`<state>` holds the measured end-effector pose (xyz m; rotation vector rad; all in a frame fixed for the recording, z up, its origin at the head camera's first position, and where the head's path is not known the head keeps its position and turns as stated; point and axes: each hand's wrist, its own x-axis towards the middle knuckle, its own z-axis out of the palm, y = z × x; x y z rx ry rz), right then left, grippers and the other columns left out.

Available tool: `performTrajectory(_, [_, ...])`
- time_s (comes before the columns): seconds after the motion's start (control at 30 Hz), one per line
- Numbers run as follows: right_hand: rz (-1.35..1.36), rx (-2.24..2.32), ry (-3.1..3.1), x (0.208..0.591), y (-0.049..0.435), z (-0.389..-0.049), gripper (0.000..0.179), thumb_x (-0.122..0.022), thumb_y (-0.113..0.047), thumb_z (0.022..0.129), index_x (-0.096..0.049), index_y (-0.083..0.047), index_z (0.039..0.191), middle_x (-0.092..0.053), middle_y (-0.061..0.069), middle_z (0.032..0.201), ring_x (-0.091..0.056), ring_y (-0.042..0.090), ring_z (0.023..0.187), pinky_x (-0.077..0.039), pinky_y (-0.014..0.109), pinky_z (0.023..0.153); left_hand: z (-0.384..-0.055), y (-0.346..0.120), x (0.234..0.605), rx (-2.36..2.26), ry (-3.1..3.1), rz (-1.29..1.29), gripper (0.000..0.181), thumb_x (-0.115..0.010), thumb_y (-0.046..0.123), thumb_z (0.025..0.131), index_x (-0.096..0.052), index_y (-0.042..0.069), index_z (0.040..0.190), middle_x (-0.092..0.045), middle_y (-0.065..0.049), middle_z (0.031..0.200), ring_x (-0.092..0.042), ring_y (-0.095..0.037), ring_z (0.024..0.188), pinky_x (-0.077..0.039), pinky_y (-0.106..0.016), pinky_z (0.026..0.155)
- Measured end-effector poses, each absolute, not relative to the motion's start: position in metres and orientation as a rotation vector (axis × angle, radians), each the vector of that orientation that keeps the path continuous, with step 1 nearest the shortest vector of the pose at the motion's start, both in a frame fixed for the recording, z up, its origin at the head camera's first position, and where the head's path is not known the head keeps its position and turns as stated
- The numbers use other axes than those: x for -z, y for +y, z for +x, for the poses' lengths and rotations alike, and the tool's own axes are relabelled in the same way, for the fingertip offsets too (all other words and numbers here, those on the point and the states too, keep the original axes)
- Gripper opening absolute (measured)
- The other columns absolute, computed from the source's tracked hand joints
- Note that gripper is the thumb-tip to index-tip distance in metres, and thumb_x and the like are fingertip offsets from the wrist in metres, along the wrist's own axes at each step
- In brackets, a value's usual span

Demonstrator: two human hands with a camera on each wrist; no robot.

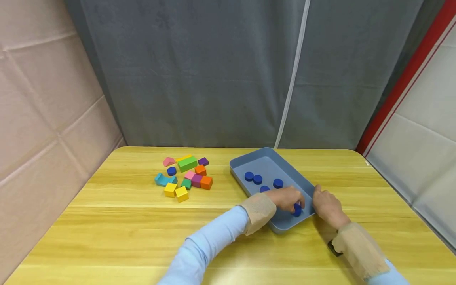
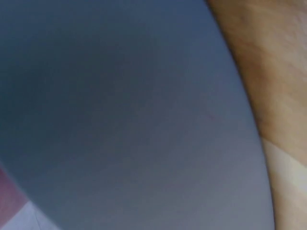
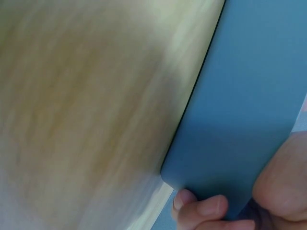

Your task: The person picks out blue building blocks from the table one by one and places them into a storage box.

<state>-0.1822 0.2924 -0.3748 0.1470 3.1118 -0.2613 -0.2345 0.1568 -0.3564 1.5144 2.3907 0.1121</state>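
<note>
My left hand (image 1: pixel 286 198) reaches over the near wall of a grey-blue rectangular tray (image 1: pixel 285 164) and pinches a round blue block (image 1: pixel 297 210) near the tray's right end. Several more round blue blocks (image 1: pixel 278 183) lie flat on the tray floor, one partly hidden behind my left hand. With my right hand (image 1: pixel 328 206) I grip the tray's right wall; its fingertips (image 3: pixel 211 207) curl against the wall in the right wrist view. The left wrist view is filled by the tray's outer wall (image 2: pixel 153 120), so the left fingers are hidden there.
Left of the tray, a loose cluster of coloured blocks lies on the wooden table (image 1: pixel 142 237): a green block (image 1: pixel 187 163), a turquoise arch (image 1: pixel 165 180), a yellow cube (image 1: pixel 182 194), an orange cube (image 1: pixel 206 182) and a round blue one (image 1: pixel 171 171). A grey curtain (image 1: pixel 199 79) hangs behind.
</note>
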Motion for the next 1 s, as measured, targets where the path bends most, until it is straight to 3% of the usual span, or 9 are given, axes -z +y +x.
performTrajectory(0.57, [0.145, 0.296, 3.136, 0.376, 0.292, -0.181, 0.014, -0.028, 0.006, 0.086, -0.038, 0.014, 0.091, -0.052, 0.029, 0.069, -0.056, 0.041, 0.062, -0.044, 0.045, 0.046, -0.231, 0.156, 0.357, -0.054, 2.409, 1.416, 0.039, -0.065, 0.011, 0.081, -0.059, 0.018, 0.118, -0.06, 0.005, 0.109, -0.054, -0.002, 0.095, -0.041, -0.01, 0.074])
performTrajectory(0.83, [0.141, 0.285, 3.115, 0.376, 0.293, -0.181, 0.019, -0.028, 0.006, 0.087, -0.037, 0.019, 0.098, -0.052, 0.028, 0.069, -0.056, 0.038, 0.062, -0.044, 0.042, 0.045, -0.231, 0.149, 0.358, -0.063, 2.427, 1.468, 0.04, -0.066, 0.012, 0.08, -0.058, 0.016, 0.119, -0.06, 0.004, 0.11, -0.053, -0.003, 0.098, -0.04, -0.01, 0.078])
performTrajectory(1.0, [0.132, 0.285, 3.138, 0.376, 0.293, -0.18, 0.017, -0.029, 0.007, 0.085, -0.038, 0.017, 0.094, -0.052, 0.029, 0.068, -0.056, 0.04, 0.062, -0.044, 0.044, 0.045, -0.231, 0.142, 0.356, -0.131, 2.434, 1.482, 0.038, -0.066, 0.013, 0.08, -0.059, 0.015, 0.117, -0.059, 0.003, 0.115, -0.052, -0.005, 0.105, -0.039, -0.01, 0.082])
